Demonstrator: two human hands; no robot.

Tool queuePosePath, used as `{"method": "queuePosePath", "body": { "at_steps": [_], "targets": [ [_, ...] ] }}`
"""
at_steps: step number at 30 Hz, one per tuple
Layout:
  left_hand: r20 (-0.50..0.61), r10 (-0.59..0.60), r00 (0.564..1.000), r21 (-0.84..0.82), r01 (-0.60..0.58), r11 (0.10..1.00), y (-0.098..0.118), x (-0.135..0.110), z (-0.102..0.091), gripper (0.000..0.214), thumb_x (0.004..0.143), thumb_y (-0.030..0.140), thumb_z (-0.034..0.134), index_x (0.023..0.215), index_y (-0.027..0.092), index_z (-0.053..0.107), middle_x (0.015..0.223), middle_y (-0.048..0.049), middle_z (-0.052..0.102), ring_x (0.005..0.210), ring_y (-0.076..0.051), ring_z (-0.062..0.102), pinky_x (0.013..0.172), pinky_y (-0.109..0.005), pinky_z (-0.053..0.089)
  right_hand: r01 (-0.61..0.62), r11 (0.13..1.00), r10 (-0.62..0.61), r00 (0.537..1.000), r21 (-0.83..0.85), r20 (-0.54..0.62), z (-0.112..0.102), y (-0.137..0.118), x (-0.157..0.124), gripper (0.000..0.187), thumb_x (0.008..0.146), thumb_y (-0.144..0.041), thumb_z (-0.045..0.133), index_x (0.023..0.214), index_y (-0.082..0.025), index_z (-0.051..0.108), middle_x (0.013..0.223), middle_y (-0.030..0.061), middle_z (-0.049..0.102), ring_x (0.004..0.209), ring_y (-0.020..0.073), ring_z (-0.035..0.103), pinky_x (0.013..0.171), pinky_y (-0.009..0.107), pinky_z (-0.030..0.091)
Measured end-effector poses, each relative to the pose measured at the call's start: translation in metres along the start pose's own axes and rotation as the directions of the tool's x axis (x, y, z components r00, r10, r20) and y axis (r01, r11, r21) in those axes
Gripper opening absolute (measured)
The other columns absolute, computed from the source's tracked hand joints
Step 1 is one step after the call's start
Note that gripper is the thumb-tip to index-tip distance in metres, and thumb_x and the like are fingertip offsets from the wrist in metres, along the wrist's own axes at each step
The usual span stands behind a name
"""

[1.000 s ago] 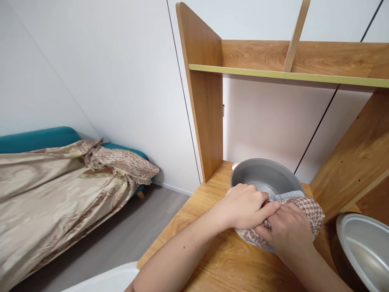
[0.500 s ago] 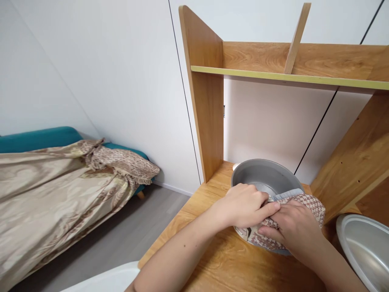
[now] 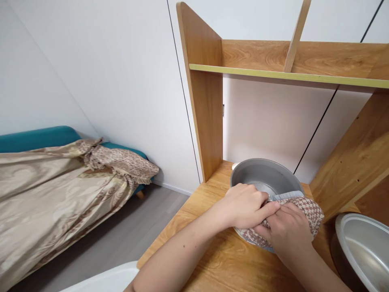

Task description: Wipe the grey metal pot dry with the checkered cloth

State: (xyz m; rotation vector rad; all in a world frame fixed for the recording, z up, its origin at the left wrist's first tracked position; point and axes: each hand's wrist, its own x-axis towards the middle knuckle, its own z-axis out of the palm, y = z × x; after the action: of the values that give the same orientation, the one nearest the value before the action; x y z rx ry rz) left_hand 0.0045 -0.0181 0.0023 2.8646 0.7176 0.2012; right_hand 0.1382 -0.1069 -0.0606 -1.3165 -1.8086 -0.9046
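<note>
A round grey pot (image 3: pixel 258 172) stands on the wooden desk, its inside facing up. Over its near rim hangs a brown-and-white houndstooth cloth (image 3: pixel 310 211) with a pale blue edge. My left hand (image 3: pixel 247 205) is closed at the near rim, its curled fingers gripping the cloth's left part; the fingertips are hidden. Beside it, my right hand (image 3: pixel 288 231) wraps round the cloth on the pot's outer side, with its fingers close to the left thumb. Both hands cover much of the near rim.
A silvery oval basin (image 3: pixel 364 239) stands at the right. Behind the pot rises a wooden shelf unit (image 3: pixel 209 121) against a white wall. A white rounded edge (image 3: pixel 112 278) shows at the bottom. Left, a teal sofa (image 3: pixel 45 136) carries a beige patterned cover (image 3: pixel 60 194).
My right hand has slid slightly left along the pot's side, drawing the lower cloth with it. My left hand and the pot hold nearly the same place.
</note>
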Motion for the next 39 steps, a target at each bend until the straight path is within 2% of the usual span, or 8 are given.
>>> {"method": "queuePosePath", "body": {
  "at_steps": [3,7,13,15,19,29,34,39],
  "targets": [
    [0.009,-0.004,1.000,-0.006,0.004,1.000,-0.001,0.000,-0.001,0.069,0.103,0.064,0.025,0.080,0.021,0.073,0.068,-0.0067,0.069,0.065,-0.023,0.066,0.056,-0.033,0.039,0.016,1.000,-0.016,1.000,0.015,0.021,-0.001,0.000,0.002,0.054,0.108,-0.038,0.043,0.060,-0.021,0.059,0.051,-0.0019,0.060,0.051,0.0118,0.057,0.067,0.031,0.035],
    [0.015,0.008,1.000,-0.026,-0.008,1.000,-0.001,0.000,-0.003,0.067,0.103,0.063,0.028,0.077,0.020,0.072,0.064,-0.0058,0.066,0.062,-0.022,0.064,0.054,-0.032,0.036,0.064,0.996,-0.074,0.984,0.062,0.161,-0.008,0.011,0.001,0.054,0.108,-0.048,0.045,0.064,-0.021,0.063,0.054,-0.0018,0.063,0.052,0.0132,0.059,0.067,0.031,0.034],
    [0.019,0.013,1.000,-0.022,-0.013,1.000,-0.001,0.001,-0.004,0.061,0.102,0.060,0.032,0.079,0.020,0.072,0.065,-0.0054,0.066,0.062,-0.022,0.064,0.054,-0.032,0.034,0.117,0.987,-0.153,0.907,0.113,0.393,-0.019,0.035,0.000,0.036,0.092,-0.053,0.071,0.072,-0.023,0.068,0.064,-0.0034,0.070,0.058,0.0166,0.063,0.065,0.033,0.035],
    [0.016,0.008,1.000,-0.019,-0.008,1.000,0.000,0.000,-0.004,0.061,0.102,0.060,0.032,0.080,0.021,0.073,0.066,-0.0056,0.067,0.063,-0.022,0.064,0.054,-0.032,0.035,0.116,0.987,-0.150,0.909,0.111,0.389,-0.018,0.037,-0.002,0.035,0.089,-0.052,0.074,0.071,-0.023,0.068,0.064,-0.0037,0.070,0.058,0.0166,0.064,0.065,0.033,0.035],
    [0.018,-0.018,1.000,-0.009,0.018,1.000,0.002,0.000,-0.002,0.063,0.102,0.062,0.031,0.081,0.021,0.075,0.068,-0.0065,0.069,0.064,-0.023,0.065,0.055,-0.032,0.037,0.060,0.993,-0.087,0.955,0.103,0.282,-0.011,0.031,-0.007,0.039,0.095,-0.052,0.067,0.071,-0.022,0.068,0.062,-0.0025,0.069,0.057,0.0155,0.064,0.069,0.033,0.036],
    [0.005,-0.007,1.000,-0.006,0.007,1.000,0.002,0.000,-0.001,0.068,0.103,0.063,0.025,0.080,0.020,0.073,0.070,-0.0075,0.070,0.067,-0.024,0.067,0.054,-0.032,0.036,0.004,1.000,-0.005,1.000,0.025,0.021,0.001,0.005,-0.003,0.046,0.103,-0.037,0.053,0.061,-0.021,0.060,0.052,-0.0018,0.060,0.052,0.0126,0.056,0.066,0.031,0.036],
    [0.002,-0.001,1.000,-0.009,0.001,1.000,0.001,-0.001,-0.002,0.069,0.103,0.063,0.025,0.078,0.020,0.072,0.067,-0.0068,0.069,0.064,-0.023,0.066,0.054,-0.032,0.035,0.001,0.999,-0.002,0.999,0.035,0.053,0.000,0.004,-0.003,0.050,0.106,-0.040,0.048,0.061,-0.021,0.060,0.052,-0.0016,0.060,0.052,0.0130,0.057,0.066,0.031,0.036],
    [0.004,0.010,1.000,-0.029,-0.010,1.000,-0.001,0.000,-0.003,0.064,0.102,0.062,0.031,0.076,0.020,0.071,0.062,-0.0053,0.064,0.061,-0.023,0.065,0.052,-0.032,0.033,0.054,0.995,-0.071,0.972,0.082,0.224,-0.009,0.018,-0.003,0.048,0.105,-0.049,0.051,0.070,-0.021,0.067,0.059,-0.0009,0.067,0.057,0.0148,0.062,0.068,0.032,0.036]
  ]
}}
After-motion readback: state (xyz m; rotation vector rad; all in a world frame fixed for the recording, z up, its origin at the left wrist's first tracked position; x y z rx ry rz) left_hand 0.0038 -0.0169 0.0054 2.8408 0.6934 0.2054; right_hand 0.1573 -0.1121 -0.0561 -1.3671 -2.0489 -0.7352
